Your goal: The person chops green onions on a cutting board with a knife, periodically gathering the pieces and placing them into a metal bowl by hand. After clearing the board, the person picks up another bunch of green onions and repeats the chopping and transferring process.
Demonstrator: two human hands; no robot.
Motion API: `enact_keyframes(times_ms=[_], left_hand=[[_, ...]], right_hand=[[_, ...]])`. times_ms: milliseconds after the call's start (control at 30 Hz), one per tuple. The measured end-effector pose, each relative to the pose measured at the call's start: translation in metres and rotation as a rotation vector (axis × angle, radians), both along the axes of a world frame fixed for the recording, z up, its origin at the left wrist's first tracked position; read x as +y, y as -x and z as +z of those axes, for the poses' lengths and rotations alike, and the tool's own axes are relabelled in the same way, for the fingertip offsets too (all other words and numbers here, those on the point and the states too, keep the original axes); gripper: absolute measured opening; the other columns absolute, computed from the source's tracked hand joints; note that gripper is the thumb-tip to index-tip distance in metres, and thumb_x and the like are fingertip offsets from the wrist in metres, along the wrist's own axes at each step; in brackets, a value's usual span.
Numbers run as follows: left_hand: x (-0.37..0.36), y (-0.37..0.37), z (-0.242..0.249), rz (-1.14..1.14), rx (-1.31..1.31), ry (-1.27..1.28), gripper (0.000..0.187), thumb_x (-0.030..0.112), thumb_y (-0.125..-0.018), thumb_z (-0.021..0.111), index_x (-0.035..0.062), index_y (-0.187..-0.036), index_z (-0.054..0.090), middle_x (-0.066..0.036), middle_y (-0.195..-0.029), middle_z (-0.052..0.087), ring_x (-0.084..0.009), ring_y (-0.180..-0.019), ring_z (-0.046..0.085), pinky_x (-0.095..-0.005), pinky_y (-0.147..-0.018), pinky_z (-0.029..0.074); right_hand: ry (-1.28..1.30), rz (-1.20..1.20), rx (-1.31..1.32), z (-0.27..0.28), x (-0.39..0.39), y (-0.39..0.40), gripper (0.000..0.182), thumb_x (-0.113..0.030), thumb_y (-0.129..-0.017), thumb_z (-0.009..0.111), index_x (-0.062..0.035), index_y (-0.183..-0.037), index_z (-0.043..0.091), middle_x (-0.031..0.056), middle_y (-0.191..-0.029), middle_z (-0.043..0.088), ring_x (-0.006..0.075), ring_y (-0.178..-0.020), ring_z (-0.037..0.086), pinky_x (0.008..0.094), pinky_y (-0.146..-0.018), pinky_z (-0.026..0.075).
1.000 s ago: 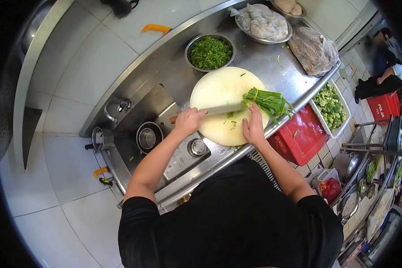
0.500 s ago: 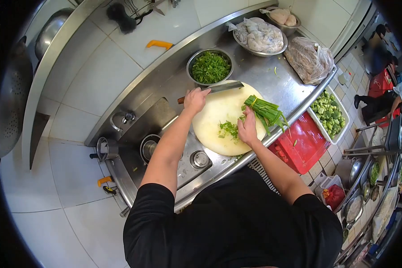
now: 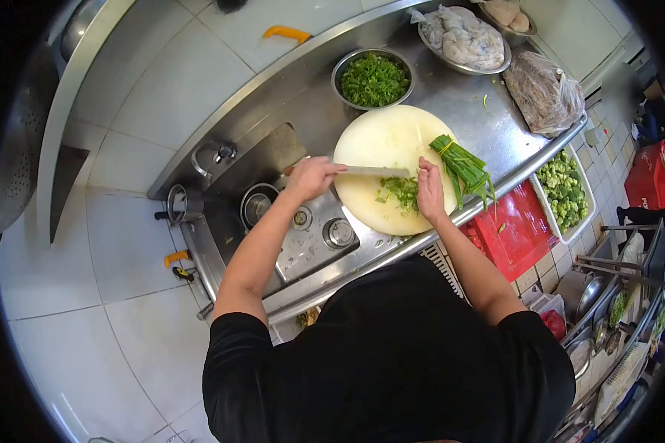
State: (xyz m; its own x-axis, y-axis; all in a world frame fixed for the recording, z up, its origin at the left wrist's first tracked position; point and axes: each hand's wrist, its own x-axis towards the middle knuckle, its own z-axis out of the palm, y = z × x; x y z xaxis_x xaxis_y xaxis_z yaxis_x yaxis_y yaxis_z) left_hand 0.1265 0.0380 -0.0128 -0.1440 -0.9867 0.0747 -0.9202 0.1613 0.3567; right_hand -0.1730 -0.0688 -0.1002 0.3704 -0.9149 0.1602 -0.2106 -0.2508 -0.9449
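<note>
My left hand [image 3: 312,178] is closed round the handle of a knife [image 3: 377,170], whose blade lies across the middle of the round cutting board [image 3: 373,136]. Chopped greens [image 3: 401,193] lie just on the near side of the blade. My right hand [image 3: 430,190] is beside the blade's tip and the right end of the chopped pile, its fingers fairly straight. To its right, a tied bundle of long green stalks [image 3: 465,168] rests over the board's right edge. A metal bowl [image 3: 338,87] of chopped greens [image 3: 374,79] stands behind the board.
The metal sink [image 3: 292,251] is left of the board. At the back right are a bowl of bagged food [image 3: 465,40] and a filled plastic bag [image 3: 543,92]. A white tub of green vegetables [image 3: 563,193] and a red lid [image 3: 517,229] are beyond the counter edge.
The view has shifted. The knife has come from the board's far edge down to the chopped greens. My right hand has left the stalk bundle and is now near the blade's tip.
</note>
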Motion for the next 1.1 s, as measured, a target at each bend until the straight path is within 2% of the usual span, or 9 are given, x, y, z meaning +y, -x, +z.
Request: enact_keyframes(times_ms=[33,167,233,300,500,767,833,1033,1100], left_hand=[[0.005,-0.007,-0.002,0.071,0.146,0.031,0.023,0.019,-0.089,0.064,0.0193,-0.11,0.073,-0.008,-0.084,0.065,-0.0271,-0.081,0.063,-0.0413,-0.07,0.046],[0.034,-0.024,-0.008,0.257,0.097,-0.162,0.02,0.026,-0.097,0.059,0.0112,-0.103,0.071,-0.008,-0.074,0.064,-0.0228,-0.067,0.062,-0.0379,-0.06,0.047],[0.046,-0.025,-0.006,0.639,0.556,-0.712,0.028,0.03,-0.101,0.055,0.0057,-0.099,0.067,-0.003,-0.064,0.057,-0.0142,-0.054,0.055,-0.0326,-0.05,0.044],[0.061,-0.022,-0.032,0.635,0.713,-0.708,0.031,0.033,-0.103,0.053,0.0045,-0.1,0.065,0.0,-0.062,0.052,-0.0078,-0.048,0.048,-0.0294,-0.043,0.04],[0.07,0.086,-0.017,0.736,0.759,-0.681,0.034,0.035,-0.103,0.05,0.0026,-0.107,0.061,-0.005,-0.066,0.055,-0.0139,-0.046,0.052,-0.0316,-0.041,0.044],[0.072,0.209,-0.045,0.813,1.106,-0.626,0.03,0.032,-0.104,0.048,0.0032,-0.106,0.056,-0.004,-0.061,0.05,-0.0143,-0.041,0.049,-0.0313,-0.038,0.045],[0.07,0.211,-0.043,0.81,1.185,-0.613,0.028,0.031,-0.105,0.048,0.004,-0.103,0.055,-0.003,-0.06,0.049,-0.0139,-0.041,0.048,-0.031,-0.038,0.044],[0.026,0.174,-0.016,0.714,1.24,-0.494,0.02,0.024,-0.104,0.048,0.0068,-0.096,0.051,-0.002,-0.062,0.049,-0.0127,-0.042,0.047,-0.0304,-0.036,0.041],[-0.007,0.149,-0.002,0.715,1.169,-0.387,0.007,0.013,-0.097,0.051,0.0066,-0.094,0.049,-0.003,-0.063,0.051,-0.0143,-0.042,0.047,-0.0315,-0.037,0.041]], right_hand=[[-0.003,0.055,0.004,0.002,0.0,0.002,0.049,-0.039,-0.104,0.043,0.0051,-0.126,0.046,0.0273,-0.138,0.051,0.0381,-0.129,0.048,0.041,-0.111,0.033],[-0.154,0.287,0.049,0.025,0.016,0.01,0.048,-0.035,-0.101,0.051,0.0051,-0.127,0.046,0.0247,-0.135,0.055,0.0349,-0.131,0.048,0.041,-0.112,0.034],[-0.278,0.307,-0.008,0.026,0.017,0.013,0.051,-0.037,-0.099,0.055,0.0044,-0.128,0.046,0.0261,-0.139,0.051,0.038,-0.136,0.043,0.0431,-0.115,0.03],[0.417,0.039,0.49,0.024,0.018,0.014,0.058,-0.043,-0.097,0.056,0.0031,-0.13,0.046,0.0278,-0.144,0.045,0.041,-0.141,0.035,0.0453,-0.118,0.024],[0.187,0.132,0.456,0.024,0.034,-0.014,0.074,-0.049,-0.093,0.059,0.0077,-0.139,0.042,0.0291,-0.146,0.041,0.0425,-0.142,0.032,0.0473,-0.119,0.023],[0.103,-0.222,0.269,0.017,0.055,-0.033,0.065,-0.034,-0.093,0.064,0.0074,-0.138,0.043,0.0292,-0.137,0.05,0.042,-0.135,0.041,0.0456,-0.115,0.03],[-0.156,-0.224,-0.078,0.013,0.047,-0.029,0.06,-0.03,-0.094,0.063,0.005,-0.138,0.044,0.0278,-0.138,0.049,0.0397,-0.133,0.043,0.0434,-0.113,0.032],[0.064,-0.196,-0.109,0.042,0.002,-0.064,0.056,-0.027,-0.091,0.067,0.0016,-0.135,0.048,0.0245,-0.136,0.051,0.0389,-0.129,0.046,0.0441,-0.111,0.034],[0.305,-0.128,-0.073,0.068,-0.033,-0.093,0.058,-0.029,-0.088,0.07,-0.0002,-0.133,0.049,0.0231,-0.136,0.051,0.04,-0.13,0.045,0.0447,-0.112,0.034]])
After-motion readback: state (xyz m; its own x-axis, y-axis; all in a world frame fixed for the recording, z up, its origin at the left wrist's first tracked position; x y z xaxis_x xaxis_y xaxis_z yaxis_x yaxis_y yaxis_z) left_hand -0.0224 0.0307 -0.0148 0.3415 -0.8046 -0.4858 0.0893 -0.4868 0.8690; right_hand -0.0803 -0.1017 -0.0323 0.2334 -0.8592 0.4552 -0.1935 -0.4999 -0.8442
